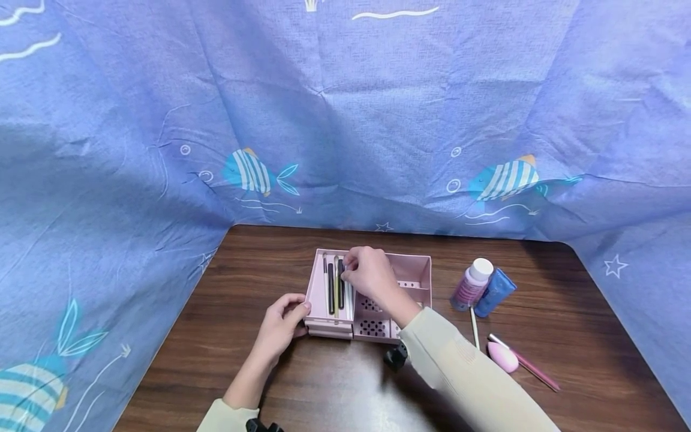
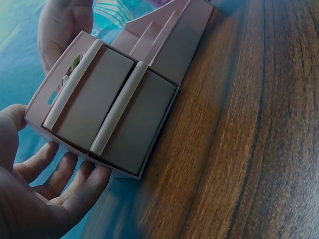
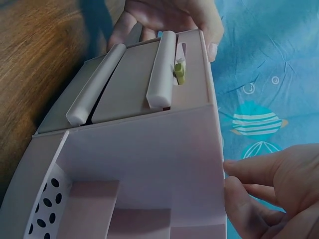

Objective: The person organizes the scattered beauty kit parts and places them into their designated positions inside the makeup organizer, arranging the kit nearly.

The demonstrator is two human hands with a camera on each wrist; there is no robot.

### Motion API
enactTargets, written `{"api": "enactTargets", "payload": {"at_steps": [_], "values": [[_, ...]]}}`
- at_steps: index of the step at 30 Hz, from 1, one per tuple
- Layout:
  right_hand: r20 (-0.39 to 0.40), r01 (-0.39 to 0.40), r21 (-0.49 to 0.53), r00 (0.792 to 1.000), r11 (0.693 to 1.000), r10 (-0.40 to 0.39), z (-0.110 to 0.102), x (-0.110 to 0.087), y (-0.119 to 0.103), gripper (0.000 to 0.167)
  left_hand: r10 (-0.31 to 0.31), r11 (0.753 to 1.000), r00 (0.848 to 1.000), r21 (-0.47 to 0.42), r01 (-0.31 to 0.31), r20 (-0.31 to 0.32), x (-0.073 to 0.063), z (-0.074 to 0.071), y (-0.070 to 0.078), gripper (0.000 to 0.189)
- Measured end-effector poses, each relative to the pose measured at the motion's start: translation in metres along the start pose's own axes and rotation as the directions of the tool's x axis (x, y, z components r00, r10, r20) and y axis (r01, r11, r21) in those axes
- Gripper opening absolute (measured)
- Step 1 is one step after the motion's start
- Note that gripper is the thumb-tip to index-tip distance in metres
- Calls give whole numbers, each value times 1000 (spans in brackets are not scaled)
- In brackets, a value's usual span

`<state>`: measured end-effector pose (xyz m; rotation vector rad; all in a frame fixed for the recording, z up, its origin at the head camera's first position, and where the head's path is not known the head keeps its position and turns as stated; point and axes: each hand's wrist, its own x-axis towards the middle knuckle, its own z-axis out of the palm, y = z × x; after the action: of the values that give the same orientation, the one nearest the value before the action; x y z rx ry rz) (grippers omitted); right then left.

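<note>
A pink desktop organizer point(image 1: 412, 267) stands on the table, two stacked drawers point(image 2: 94, 94) at its left front. My left hand point(image 1: 282, 321) grips its left side, thumb on the top edge and fingers along the side. Several slim sticks lie side by side in the top tray point(image 1: 317, 294), among them a black pencil-like stick point(image 1: 331, 288) and a yellow-green brush point(image 1: 336, 291). My right hand point(image 1: 372, 275) is over the tray's right part, its thumb and forefinger bent close beside a white stick point(image 1: 348, 303). Whether they pinch it is hidden.
Right of the organizer stand a white-capped pink bottle point(image 1: 469, 288) and a blue tube point(image 1: 496, 294). Nearer lie a pale stick point(image 1: 474, 329), a pink makeup sponge point(image 1: 502, 357) and a pink stick point(image 1: 537, 371). A blue fish-print cloth point(image 1: 345, 120) hangs behind the wooden table point(image 1: 259, 264).
</note>
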<state>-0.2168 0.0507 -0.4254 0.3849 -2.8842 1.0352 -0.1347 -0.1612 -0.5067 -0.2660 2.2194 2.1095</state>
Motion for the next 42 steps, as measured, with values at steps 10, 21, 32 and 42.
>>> {"api": "enactTargets", "payload": {"at_steps": [10,21,32,42], "values": [[44,46,95,998,994,-51,-9,-9,1,20,-7,1000,1000,-11,7,0,-1,1,1,25],[64,74,114,995,991,-82,-27,-26,21,19,-6,1000,1000,-12,6,-3,-1,0,0,25],[28,109,138,993,984,-114,-42,-50,43,20,-8,1000,1000,-15,8,-7,-1,1,0,26],[-28,99,148,995,984,-95,-54,-71,68,22,-13,1000,1000,2,13,-10,-1,2,0,27]]}}
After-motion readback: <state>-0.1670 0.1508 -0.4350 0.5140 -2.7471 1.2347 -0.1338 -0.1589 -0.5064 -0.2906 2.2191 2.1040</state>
